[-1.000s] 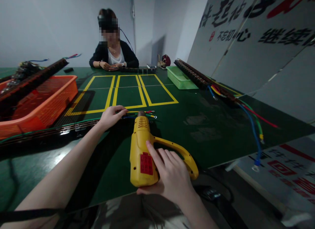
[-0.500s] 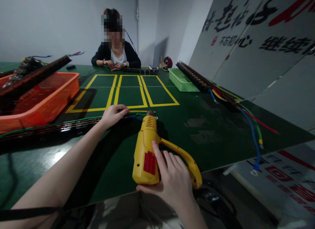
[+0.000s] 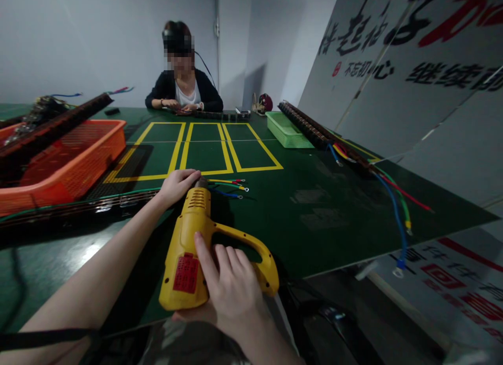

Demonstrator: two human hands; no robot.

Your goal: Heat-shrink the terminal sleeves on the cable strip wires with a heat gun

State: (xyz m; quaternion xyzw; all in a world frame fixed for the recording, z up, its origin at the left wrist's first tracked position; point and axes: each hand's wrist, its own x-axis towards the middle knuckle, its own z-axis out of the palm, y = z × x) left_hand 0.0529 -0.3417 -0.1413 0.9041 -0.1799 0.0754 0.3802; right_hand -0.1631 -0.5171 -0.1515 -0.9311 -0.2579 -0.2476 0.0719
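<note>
My right hand [image 3: 231,286] is wrapped around the body of a yellow heat gun [image 3: 187,218], with its index finger stretched along the top. The nozzle points away from me and sits right beside my left hand [image 3: 176,188]. That hand is closed on a long dark wire harness [image 3: 118,201] lying across the table. Out of its end, past my fingers, come yellow, green and blue wires [image 3: 226,185] tipped with ring terminals. The nozzle tip partly overlaps the wires, and whether it touches them I cannot tell.
At left, an orange basket [image 3: 124,137] holds more dark harnesses. A green basket [image 3: 288,137] at right carries another harness, whose coloured wires [image 3: 396,197] hang over the table edge. Across the green table [image 3: 267,234] sits a person [image 3: 184,92], hands on the tabletop. Yellow tape rectangles [image 3: 206,173] mark the surface.
My right hand has moved the heat gun left, bringing its nozzle from over the wire ends to beside my left hand. The ring terminals now show more fully. My left hand keeps its grip.
</note>
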